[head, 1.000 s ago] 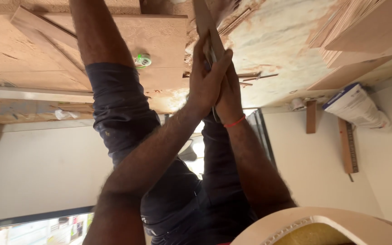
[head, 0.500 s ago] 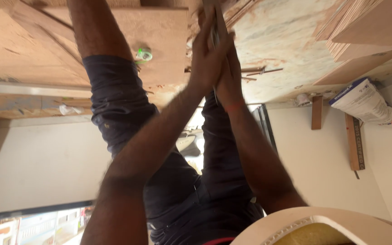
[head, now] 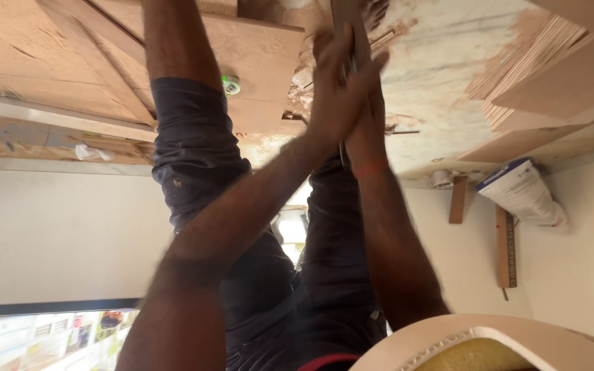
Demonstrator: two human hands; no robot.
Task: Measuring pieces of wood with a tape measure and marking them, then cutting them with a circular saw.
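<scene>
Thin flat strip [head: 347, 24] stands on end on the marble floor [head: 448, 48], top centre of the view, which looks back between my legs so the floor sits at the top. It's too blurred to tell whether it's wood or metal.

Both palms are pressed flat against each other with the strip sandwiched between them. Left hand [head: 338, 93] has its fingers straight and together, heavily motion-blurred. Right hand [head: 367, 134] sits behind it, red band [head: 369, 167] at the wrist.

What changed: a second ago the hands clamped the strip further from the floor. Half a second ago they had slid along it toward the floor, and they're at about that height now. The left hand was sharp then and is smeared now, so I read it as palms rubbing or rolling the strip, work in motion, not a static hold.

Around it:
- plywood sheets [head: 256, 62] on the floor just beside the strip
- small green-and-white round thing [head: 230, 84] lying on them
- stacked boards [head: 551, 75] well off to the right
- white-and-blue bag [head: 524, 192] against the wall; it sits lower in frame than before, so the head has shifted slightly
</scene>
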